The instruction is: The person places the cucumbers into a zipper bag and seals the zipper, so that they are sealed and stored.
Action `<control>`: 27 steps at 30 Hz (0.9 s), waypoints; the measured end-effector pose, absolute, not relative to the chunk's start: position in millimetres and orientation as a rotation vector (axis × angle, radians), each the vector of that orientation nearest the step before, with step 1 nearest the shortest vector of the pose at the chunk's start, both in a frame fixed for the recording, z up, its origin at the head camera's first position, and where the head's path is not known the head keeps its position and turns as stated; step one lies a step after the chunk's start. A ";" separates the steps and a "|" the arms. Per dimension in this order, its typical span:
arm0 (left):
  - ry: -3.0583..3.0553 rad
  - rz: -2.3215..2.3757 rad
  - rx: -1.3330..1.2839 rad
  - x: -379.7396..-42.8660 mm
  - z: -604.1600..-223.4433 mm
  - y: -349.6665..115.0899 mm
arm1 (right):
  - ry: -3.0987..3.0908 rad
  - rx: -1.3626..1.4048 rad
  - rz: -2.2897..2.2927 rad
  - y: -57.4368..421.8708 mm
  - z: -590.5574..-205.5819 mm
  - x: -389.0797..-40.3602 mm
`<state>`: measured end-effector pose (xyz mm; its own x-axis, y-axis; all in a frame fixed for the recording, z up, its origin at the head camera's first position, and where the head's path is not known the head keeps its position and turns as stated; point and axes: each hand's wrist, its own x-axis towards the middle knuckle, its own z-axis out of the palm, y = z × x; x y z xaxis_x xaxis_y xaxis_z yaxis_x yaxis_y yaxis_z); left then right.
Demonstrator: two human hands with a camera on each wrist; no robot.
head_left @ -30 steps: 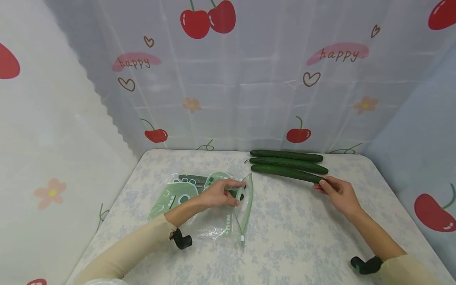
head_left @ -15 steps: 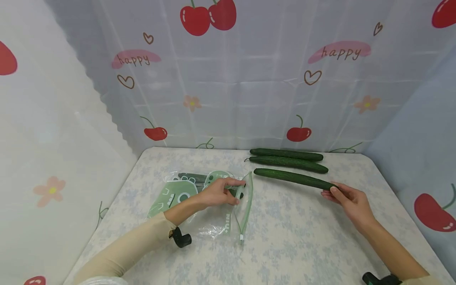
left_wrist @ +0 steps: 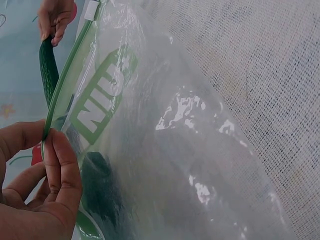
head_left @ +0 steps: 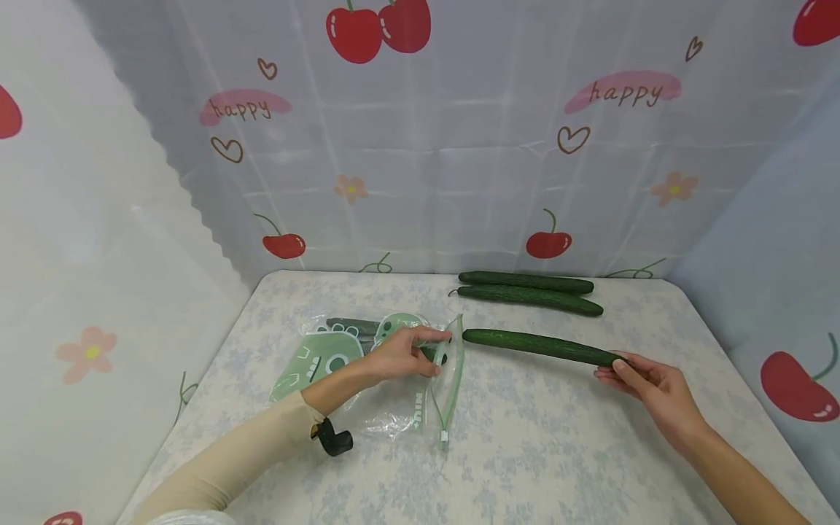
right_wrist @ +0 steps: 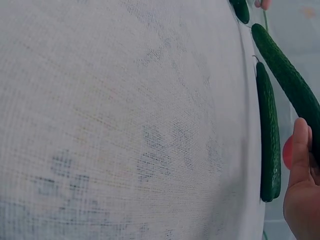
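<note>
A clear zip bag (head_left: 387, 415) with a green cartoon print and a green slider edge lies left of the table's middle, cucumbers (left_wrist: 100, 185) showing inside it. My left hand (head_left: 407, 355) pinches the bag's green edge (left_wrist: 65, 75) between thumb and fingers, keeping the mouth parted. Held at its right end by my right hand (head_left: 652, 386), a long dark green cucumber (head_left: 538, 344) points left, its far tip right at the bag's opening. The right wrist view shows the thumb (right_wrist: 300, 150) along this held cucumber (right_wrist: 285, 65).
Two more cucumbers (head_left: 531, 297) lie side by side at the table's back edge, behind the held one. A white slider (head_left: 444, 436) sits at the near end of the bag's zip. Printed curtains (head_left: 433, 182) rise behind and beside the patterned tablecloth (head_left: 538, 452).
My right hand has drawn the front cucumber away from the other two, toward me, and lined its tip up with the bag's mouth. The left hand has stayed on the bag.
</note>
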<state>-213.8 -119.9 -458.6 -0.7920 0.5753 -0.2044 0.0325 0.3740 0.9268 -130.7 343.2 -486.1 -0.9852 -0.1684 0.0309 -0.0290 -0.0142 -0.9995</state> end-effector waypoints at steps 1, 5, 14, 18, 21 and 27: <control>2.132 1.424 0.524 -213.5 -458.6 -119.9 | 2.136 -0.214 -2.150 342.7 -485.2 -129.3; 2.117 1.434 0.536 -213.1 -458.4 -119.9 | 2.133 -0.181 -2.133 341.7 -483.1 -123.6; 2.106 1.439 0.544 -211.9 -457.2 -121.1 | 2.109 -0.094 -2.125 339.0 -484.4 -109.0; 2.120 1.438 0.537 -211.3 -456.4 -121.0 | 2.099 -0.105 -2.113 332.0 -485.9 -103.3; 2.128 1.440 0.534 -211.6 -456.6 -120.9 | 2.077 -0.123 -2.107 325.6 -487.1 -99.9; 2.129 1.439 0.539 -211.6 -457.4 -120.9 | 2.046 -0.150 -2.093 311.8 -491.3 -99.8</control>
